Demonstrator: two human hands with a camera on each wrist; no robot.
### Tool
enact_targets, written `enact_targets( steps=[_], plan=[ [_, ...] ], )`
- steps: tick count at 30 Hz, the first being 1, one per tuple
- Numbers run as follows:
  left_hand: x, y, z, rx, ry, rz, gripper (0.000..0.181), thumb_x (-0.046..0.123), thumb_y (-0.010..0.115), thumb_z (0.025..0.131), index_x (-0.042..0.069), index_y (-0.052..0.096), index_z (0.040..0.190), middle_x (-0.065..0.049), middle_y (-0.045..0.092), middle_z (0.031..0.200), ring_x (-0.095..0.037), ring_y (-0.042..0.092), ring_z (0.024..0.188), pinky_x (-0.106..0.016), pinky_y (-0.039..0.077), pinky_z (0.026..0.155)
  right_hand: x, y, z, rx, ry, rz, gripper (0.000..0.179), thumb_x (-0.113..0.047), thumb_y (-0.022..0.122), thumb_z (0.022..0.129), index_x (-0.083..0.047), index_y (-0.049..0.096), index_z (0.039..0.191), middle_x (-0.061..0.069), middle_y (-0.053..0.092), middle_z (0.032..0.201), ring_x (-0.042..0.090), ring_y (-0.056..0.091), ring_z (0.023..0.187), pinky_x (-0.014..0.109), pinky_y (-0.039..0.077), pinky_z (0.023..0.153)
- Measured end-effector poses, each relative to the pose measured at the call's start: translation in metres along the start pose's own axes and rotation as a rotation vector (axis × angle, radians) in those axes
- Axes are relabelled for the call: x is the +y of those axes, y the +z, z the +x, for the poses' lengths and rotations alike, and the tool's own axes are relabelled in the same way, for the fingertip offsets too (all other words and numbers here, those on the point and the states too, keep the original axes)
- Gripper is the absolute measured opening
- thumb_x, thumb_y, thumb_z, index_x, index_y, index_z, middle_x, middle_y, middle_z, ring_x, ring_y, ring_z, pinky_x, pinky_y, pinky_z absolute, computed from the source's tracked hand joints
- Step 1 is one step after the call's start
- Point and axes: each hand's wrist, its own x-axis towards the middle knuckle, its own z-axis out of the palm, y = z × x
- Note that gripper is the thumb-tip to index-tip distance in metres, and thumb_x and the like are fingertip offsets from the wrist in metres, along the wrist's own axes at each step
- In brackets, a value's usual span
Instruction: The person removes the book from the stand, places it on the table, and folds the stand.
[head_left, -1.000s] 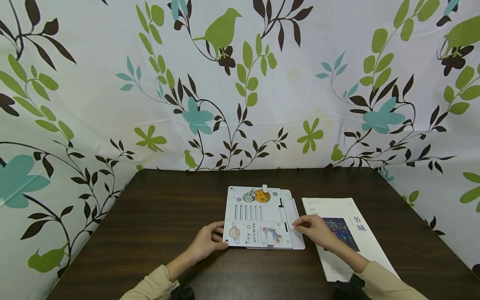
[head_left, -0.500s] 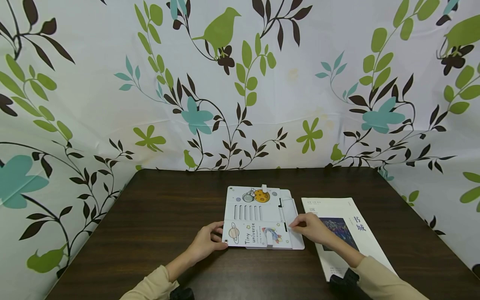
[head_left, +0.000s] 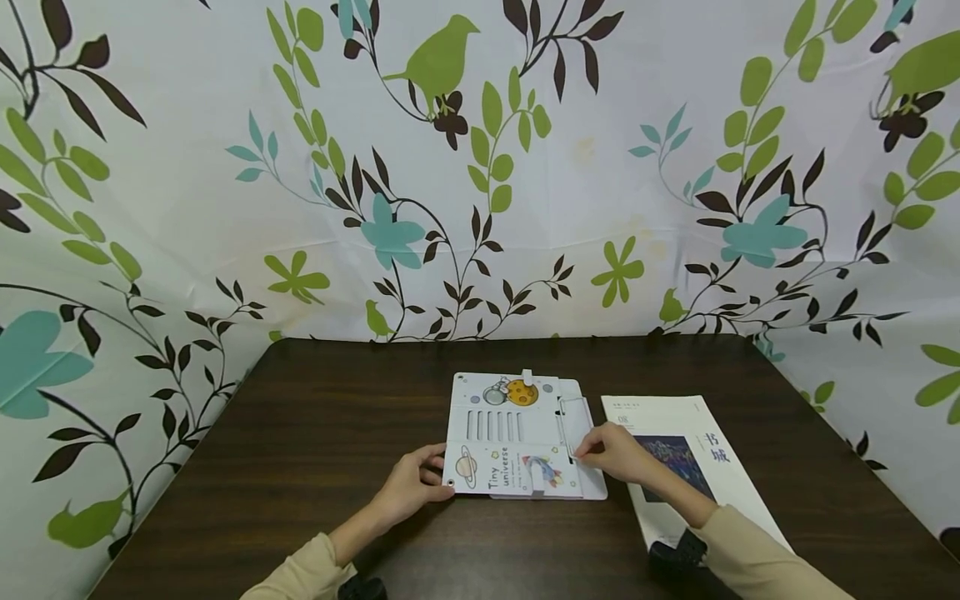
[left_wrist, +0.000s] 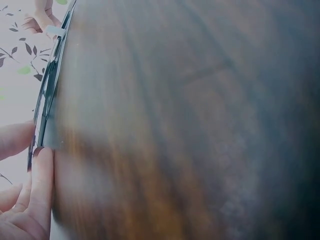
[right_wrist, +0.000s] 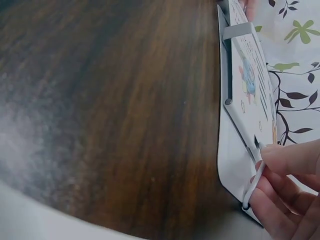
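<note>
A white book stand [head_left: 536, 427] printed with planets and "Tiny universe" lies flat on the table. My left hand [head_left: 408, 483] holds its near left corner; the left wrist view has the stand's edge [left_wrist: 44, 107] between thumb and fingers. At the stand's right side, my right hand [head_left: 617, 454] pinches a thin white wire bar [right_wrist: 254, 186] between thumb and fingers. One end of that bar meets the panel's corner in the right wrist view; its other end is hidden by the fingers. A pale clip [right_wrist: 238, 31] sits on the near edge.
A cream-coloured book [head_left: 667, 417] with a dark picture lies to the right, partly under my right forearm. The dark wooden table [head_left: 352, 400] ends at a leaf-and-bird patterned cloth [head_left: 562, 183]. Black wrist straps [head_left: 675, 554] are on both arms.
My right hand has shifted slightly left over the stand's right panel, with its fingertips now near the printed panel's edge. My left hand keeps its place on the corner.
</note>
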Motion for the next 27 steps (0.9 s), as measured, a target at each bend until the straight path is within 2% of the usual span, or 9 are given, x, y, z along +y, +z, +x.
enact_targets(
  steps=[8, 10, 14, 16, 20, 22, 24, 27],
  plan=[
    [-0.004, 0.0, 0.001, 0.007, -0.003, 0.005, 0.064, -0.005, 0.074, 0.067, -0.012, 0.045, 0.124, -0.011, 0.058, 0.093, -0.016, 0.059, 0.073, -0.021, 0.046, 0.055, -0.002, 0.001, 0.001, -0.005, 0.115, 0.125, 0.008, 0.001, 0.064, 0.077, 0.002, 0.069, 0.084, 0.006, 0.064, 0.078, 0.014, 0.049, 0.066, 0.022, 0.044, 0.056],
    [-0.006, 0.0, 0.002, 0.008, -0.006, 0.002, 0.064, -0.005, 0.074, 0.067, -0.012, 0.045, 0.124, -0.011, 0.058, 0.094, -0.017, 0.059, 0.073, -0.021, 0.046, 0.054, -0.004, 0.0, 0.002, 0.004, 0.122, 0.149, 0.011, 0.0, 0.065, 0.078, 0.003, 0.068, 0.088, 0.004, 0.062, 0.077, 0.014, 0.049, 0.067, 0.022, 0.044, 0.056],
    [-0.005, 0.002, 0.003, 0.006, -0.006, -0.003, 0.065, -0.005, 0.074, 0.067, -0.012, 0.044, 0.125, -0.011, 0.058, 0.095, -0.018, 0.059, 0.074, -0.022, 0.046, 0.054, -0.013, 0.0, 0.003, 0.036, 0.082, 0.216, 0.016, -0.004, 0.065, 0.079, 0.003, 0.067, 0.093, 0.002, 0.061, 0.077, 0.014, 0.051, 0.07, 0.023, 0.045, 0.06],
    [-0.005, 0.003, 0.004, 0.003, -0.004, -0.001, 0.065, -0.005, 0.074, 0.067, -0.012, 0.044, 0.125, -0.012, 0.058, 0.094, -0.017, 0.059, 0.074, -0.022, 0.046, 0.054, -0.019, 0.003, 0.003, 0.05, 0.005, 0.234, 0.019, -0.006, 0.065, 0.08, 0.005, 0.066, 0.095, 0.002, 0.061, 0.077, 0.013, 0.054, 0.072, 0.024, 0.044, 0.061],
    [-0.003, 0.003, 0.003, -0.009, 0.001, -0.005, 0.065, -0.004, 0.074, 0.067, -0.012, 0.044, 0.125, -0.012, 0.058, 0.093, -0.016, 0.059, 0.073, -0.022, 0.047, 0.055, -0.031, 0.015, 0.001, 0.005, -0.08, 0.252, 0.029, -0.014, 0.069, 0.078, 0.006, 0.064, 0.1, 0.002, 0.064, 0.082, 0.011, 0.057, 0.075, 0.024, 0.047, 0.064],
    [-0.004, 0.002, 0.001, -0.01, 0.003, -0.01, 0.066, -0.004, 0.074, 0.067, -0.013, 0.044, 0.124, -0.011, 0.058, 0.092, -0.016, 0.059, 0.073, -0.022, 0.046, 0.055, -0.035, 0.022, 0.0, -0.036, -0.088, 0.243, 0.034, -0.016, 0.071, 0.077, 0.006, 0.063, 0.101, 0.006, 0.064, 0.087, 0.014, 0.058, 0.079, 0.025, 0.05, 0.066],
    [-0.004, 0.001, 0.0, -0.005, 0.004, -0.011, 0.066, -0.005, 0.074, 0.066, -0.014, 0.044, 0.124, -0.011, 0.058, 0.092, -0.017, 0.059, 0.072, -0.022, 0.046, 0.054, -0.039, 0.028, 0.0, -0.068, -0.055, 0.244, 0.036, -0.016, 0.072, 0.075, 0.005, 0.063, 0.102, 0.008, 0.063, 0.092, 0.019, 0.058, 0.083, 0.029, 0.051, 0.073],
    [-0.004, 0.001, 0.0, 0.004, 0.006, -0.014, 0.066, -0.004, 0.075, 0.066, -0.013, 0.044, 0.124, -0.011, 0.058, 0.092, -0.017, 0.059, 0.073, -0.022, 0.046, 0.054, -0.041, 0.032, 0.0, -0.068, -0.048, 0.214, 0.034, -0.014, 0.074, 0.072, 0.004, 0.065, 0.1, 0.01, 0.062, 0.094, 0.023, 0.058, 0.086, 0.034, 0.051, 0.079]
  ],
)
